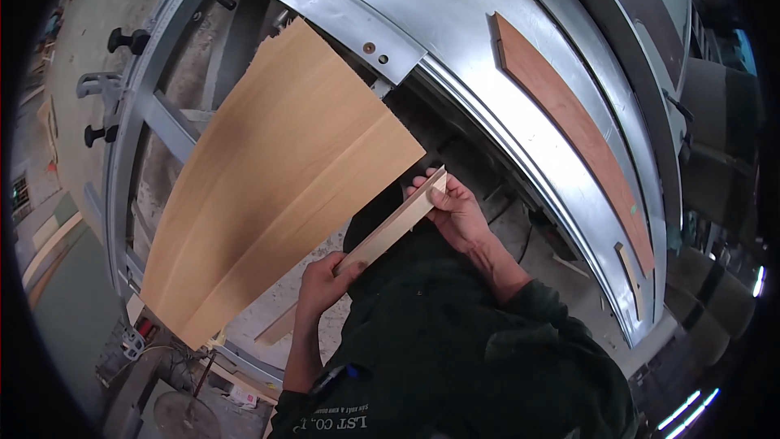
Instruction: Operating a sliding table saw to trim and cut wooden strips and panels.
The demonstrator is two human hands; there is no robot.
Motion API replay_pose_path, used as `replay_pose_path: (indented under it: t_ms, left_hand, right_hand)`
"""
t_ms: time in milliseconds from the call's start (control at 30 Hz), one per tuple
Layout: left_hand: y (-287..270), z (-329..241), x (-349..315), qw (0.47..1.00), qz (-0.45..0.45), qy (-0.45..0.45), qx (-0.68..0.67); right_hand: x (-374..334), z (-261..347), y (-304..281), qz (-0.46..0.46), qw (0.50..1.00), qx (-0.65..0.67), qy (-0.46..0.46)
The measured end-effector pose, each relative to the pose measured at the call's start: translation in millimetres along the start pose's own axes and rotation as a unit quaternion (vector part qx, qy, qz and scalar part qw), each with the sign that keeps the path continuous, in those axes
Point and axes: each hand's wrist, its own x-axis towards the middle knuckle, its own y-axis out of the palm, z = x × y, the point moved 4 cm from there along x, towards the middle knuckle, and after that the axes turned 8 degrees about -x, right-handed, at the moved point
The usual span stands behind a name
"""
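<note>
Head view: both hands are on one wood strip, held at a slant above the lap, just beside the long edge of a wide board. Right hand is closed near the strip's upper end, thumb on the pale face, fingers behind. Left hand is closed around it lower down, thumb over the top; the strip seems to run on past it.

Step, my read: handling or checking the strip in the air. Next move calls for keeping both ends supported and clear of the board's edge.

Materials: strip is straight, slim, pale-faced, with a darker reddish edge; upper end looks angled, too small to confirm. Board is flat tan wood with long grain, edges a bit ragged. Shiny metal surface carries a smooth reddish-brown plank.
</note>
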Motion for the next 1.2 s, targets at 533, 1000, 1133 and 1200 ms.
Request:
replay_pose_path:
  t_ms: [533,1000,1133,1200]
  left_hand:
    - [2,11,14,0.918,0.173,-0.110,-0.338]
    - [-34,-1,1,0.980,-0.061,-0.082,-0.171]
    - [-59,-2,-1,0.981,-0.123,-0.083,-0.123]
    - [-63,-12,0,0.981,-0.132,-0.075,-0.119]
  right_hand:
    - [11,11,42,-0.009,0.993,-0.110,-0.038]
    - [34,-5,49,-0.004,0.996,0.004,-0.085]
    - [36,-3,62,-0.012,0.994,0.021,-0.108]
    - [35,-3,66,-0.021,0.993,0.018,-0.115]
